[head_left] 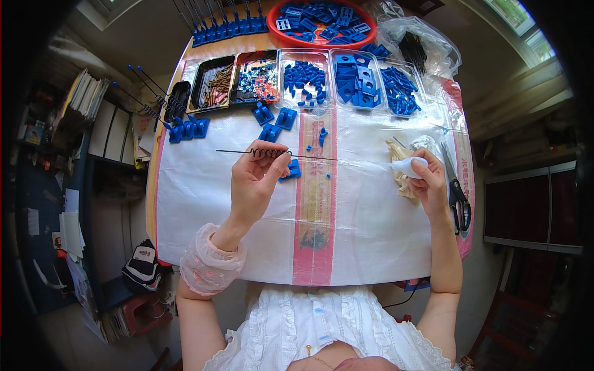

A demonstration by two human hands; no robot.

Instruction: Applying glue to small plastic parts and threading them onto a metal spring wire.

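My left hand pinches a thin black rod with a coiled section, held level so its straight end points right. In my right hand is a small white squeeze bottle, tilted with its narrow tip towards the rod's end; tip and rod look apart. A blue plastic base lies just beyond my left fingers, partly hidden. More blue bases rest farther back, and a small blue peg-like piece lies on the pink stripe. Beside the bottle is a crumpled beige cloth.
Black-handled scissors lie at the right. Across the back stand trays of brown screws, small nuts and blue parts. Behind them are a red basin and a clear plastic bag. Finished-looking coiled rods stand in blue bases at left.
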